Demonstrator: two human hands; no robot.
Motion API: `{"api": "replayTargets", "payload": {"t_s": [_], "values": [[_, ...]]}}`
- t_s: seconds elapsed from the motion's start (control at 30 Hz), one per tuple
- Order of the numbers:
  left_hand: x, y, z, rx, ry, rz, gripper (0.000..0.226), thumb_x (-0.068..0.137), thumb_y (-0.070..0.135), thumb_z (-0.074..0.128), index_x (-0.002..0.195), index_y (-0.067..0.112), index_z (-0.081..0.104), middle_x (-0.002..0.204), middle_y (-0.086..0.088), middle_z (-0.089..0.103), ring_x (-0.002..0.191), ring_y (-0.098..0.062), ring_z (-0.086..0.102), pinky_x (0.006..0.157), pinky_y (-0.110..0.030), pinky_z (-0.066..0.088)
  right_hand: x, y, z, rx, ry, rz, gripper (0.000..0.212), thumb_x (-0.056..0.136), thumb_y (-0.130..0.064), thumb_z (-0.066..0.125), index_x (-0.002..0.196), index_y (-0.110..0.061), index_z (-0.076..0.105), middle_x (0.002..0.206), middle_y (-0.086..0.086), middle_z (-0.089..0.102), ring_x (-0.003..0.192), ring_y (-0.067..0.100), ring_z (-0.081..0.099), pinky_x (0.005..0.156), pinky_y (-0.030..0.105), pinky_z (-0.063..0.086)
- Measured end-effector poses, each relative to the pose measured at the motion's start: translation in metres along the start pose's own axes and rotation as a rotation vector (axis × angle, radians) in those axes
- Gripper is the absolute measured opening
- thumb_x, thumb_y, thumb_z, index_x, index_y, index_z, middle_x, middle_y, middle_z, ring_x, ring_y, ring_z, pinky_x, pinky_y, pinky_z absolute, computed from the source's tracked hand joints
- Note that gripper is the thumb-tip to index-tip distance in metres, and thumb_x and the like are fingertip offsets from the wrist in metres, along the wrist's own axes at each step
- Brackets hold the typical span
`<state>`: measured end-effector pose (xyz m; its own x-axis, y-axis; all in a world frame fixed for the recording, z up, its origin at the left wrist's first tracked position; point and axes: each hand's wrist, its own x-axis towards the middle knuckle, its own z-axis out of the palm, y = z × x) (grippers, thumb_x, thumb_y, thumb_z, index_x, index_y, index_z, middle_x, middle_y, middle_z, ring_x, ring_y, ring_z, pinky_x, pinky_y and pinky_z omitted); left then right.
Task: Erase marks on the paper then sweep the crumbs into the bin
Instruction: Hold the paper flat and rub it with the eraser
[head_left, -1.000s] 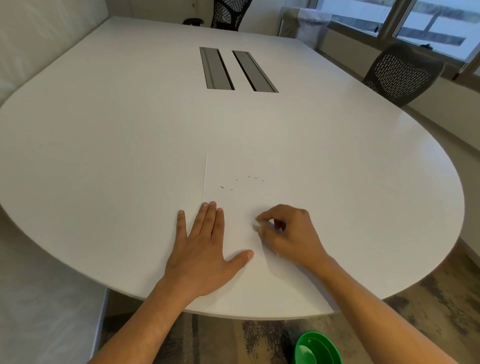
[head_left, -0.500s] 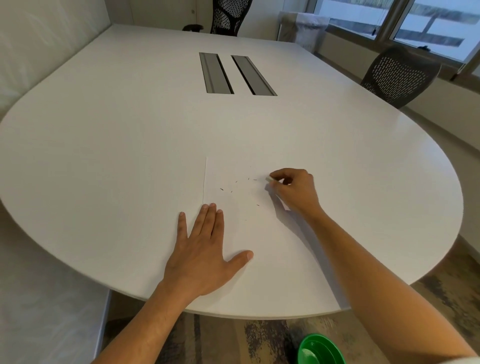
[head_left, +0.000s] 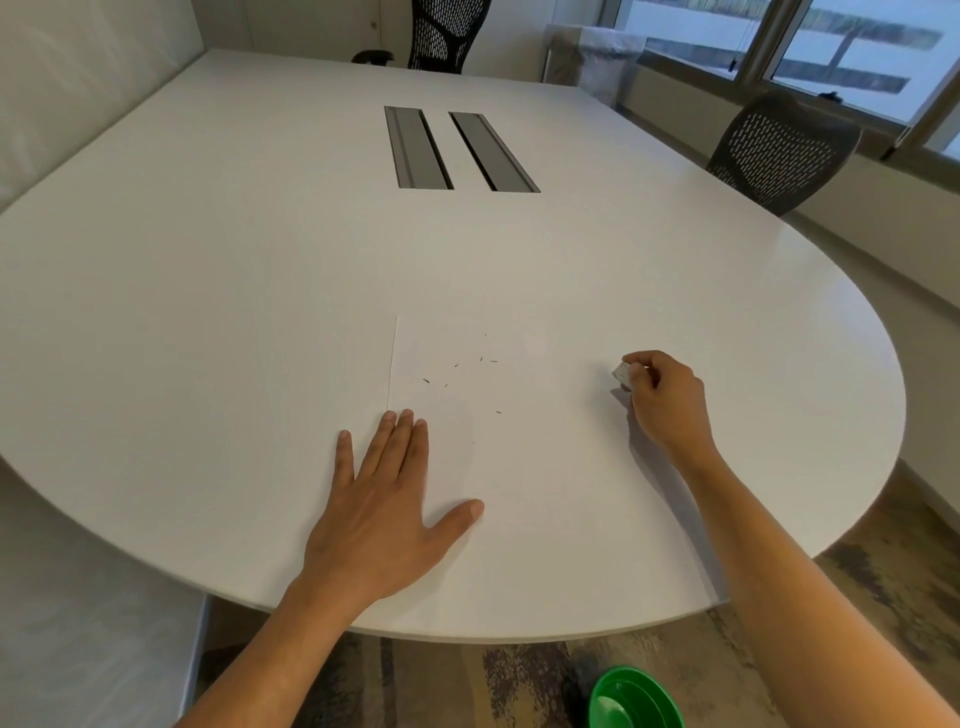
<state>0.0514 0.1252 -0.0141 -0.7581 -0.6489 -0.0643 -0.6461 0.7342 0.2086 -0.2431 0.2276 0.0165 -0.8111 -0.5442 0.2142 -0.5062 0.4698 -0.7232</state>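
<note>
White paper (head_left: 519, 457) lies on the white counter (head_left: 208, 291) near its rounded 6 o'clock edge, long axis running 12 to 6, its left edge clear and its right edge hard to tell from the counter; dark crumbs (head_left: 457, 374) dot its upper half. The left hand (head_left: 384, 519) presses flat on its lower left, fingers straight toward 12. At 3 o'clock the right hand (head_left: 662, 400) has its grip pinched on an eraser (head_left: 622, 375), with bare counter beyond; the green bin (head_left: 636, 699) sits on the floor at 5 o'clock, below the edge.

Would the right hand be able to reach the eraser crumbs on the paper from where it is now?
Probably yes: the right hand, pinching the eraser, is just beside the crumbs, with nothing between.
</note>
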Motion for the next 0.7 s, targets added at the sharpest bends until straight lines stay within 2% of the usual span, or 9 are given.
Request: {"api": "replayTargets", "payload": {"t_s": [0.07, 0.2, 0.3, 0.4, 0.53, 0.63, 0.7], "values": [[0.0, -0.001, 0.001, -0.012, 0.021, -0.01, 0.108, 0.067, 0.086, -0.012, 0.152, 0.019, -0.019, 0.159, 0.003, -0.025, 0.142, -0.012, -0.031, 0.117, -0.046, -0.018, 0.002, 0.002, 0.001, -0.022, -0.035, -0.019, 0.025, 0.095, -0.011, 0.044, 0.107, -0.01, 0.066, 0.1, 0.003, 0.065, 0.081, 0.016, 0.061, 0.059, 0.008, 0.04], [0.002, -0.003, 0.004, -0.088, 0.084, -0.031, 0.106, 0.071, 0.085, -0.008, 0.155, 0.022, -0.006, 0.163, 0.006, -0.012, 0.145, -0.008, -0.021, 0.119, -0.041, -0.013, 0.003, 0.002, 0.005, -0.028, -0.12, -0.056, 0.021, 0.095, -0.016, 0.049, 0.105, -0.014, 0.068, 0.099, -0.001, 0.068, 0.088, 0.015, 0.06, 0.07, 0.018, 0.04], [0.003, -0.006, 0.003, -0.185, 0.13, -0.047, 0.101, 0.076, 0.085, 0.002, 0.156, 0.023, 0.007, 0.163, 0.008, 0.002, 0.14, 0.001, -0.015, 0.118, -0.033, -0.013, -0.002, 0.004, 0.007, -0.008, -0.13, -0.073, 0.018, 0.094, -0.017, 0.054, 0.101, -0.013, 0.07, 0.096, -0.003, 0.068, 0.089, 0.014, 0.059, 0.078, 0.022, 0.04], [0.002, -0.003, -0.002, -0.287, 0.164, -0.086, 0.086, 0.085, 0.075, 0.026, 0.154, 0.024, 0.022, 0.162, 0.009, 0.017, 0.146, -0.002, 0.003, 0.117, -0.028, -0.008, -0.005, 0.006, 0.008, -0.014, -0.067, -0.09, 0.016, 0.092, -0.015, 0.057, 0.094, -0.011, 0.073, 0.093, 0.0, 0.07, 0.085, 0.013, 0.058, 0.078, 0.024, 0.041], [0.001, 0.004, -0.015, -0.352, 0.173, -0.128, 0.074, 0.087, 0.064, 0.039, 0.15, 0.025, 0.033, 0.158, 0.008, 0.029, 0.146, -0.012, 0.022, 0.119, -0.033, 0.008, -0.007, 0.009, 0.007, -0.038, -0.002, -0.102, 0.019, 0.091, -0.013, 0.057, 0.085, -0.005, 0.073, 0.091, 0.007, 0.071, 0.082, 0.017, 0.057, 0.074, 0.027, 0.042], [0.006, 0.005, -0.022, -0.368, 0.212, -0.187, 0.064, 0.092, 0.058, 0.046, 0.146, 0.024, 0.041, 0.153, 0.005, 0.04, 0.14, -0.017, 0.036, 0.114, -0.036, 0.027, -0.006, 0.012, 0.006, -0.04, 0.027, -0.119, 0.025, 0.089, -0.009, 0.05, 0.07, 0.003, 0.06, 0.073, 0.02, 0.063, 0.069, 0.03, 0.05, 0.063, 0.031, 0.038], [0.015, 0.004, -0.027, -0.369, 0.241, -0.233, 0.06, 0.093, 0.054, 0.05, 0.143, 0.02, 0.047, 0.148, 0.001, 0.047, 0.136, -0.021, 0.042, 0.11, -0.039, 0.034, -0.007, 0.013, 0.005, -0.051, 0.044, -0.142, 0.025, 0.088, -0.011, 0.047, 0.067, -0.001, 0.054, 0.067, 0.017, 0.06, 0.065, 0.027, 0.047, 0.059, 0.031, 0.036]]}}
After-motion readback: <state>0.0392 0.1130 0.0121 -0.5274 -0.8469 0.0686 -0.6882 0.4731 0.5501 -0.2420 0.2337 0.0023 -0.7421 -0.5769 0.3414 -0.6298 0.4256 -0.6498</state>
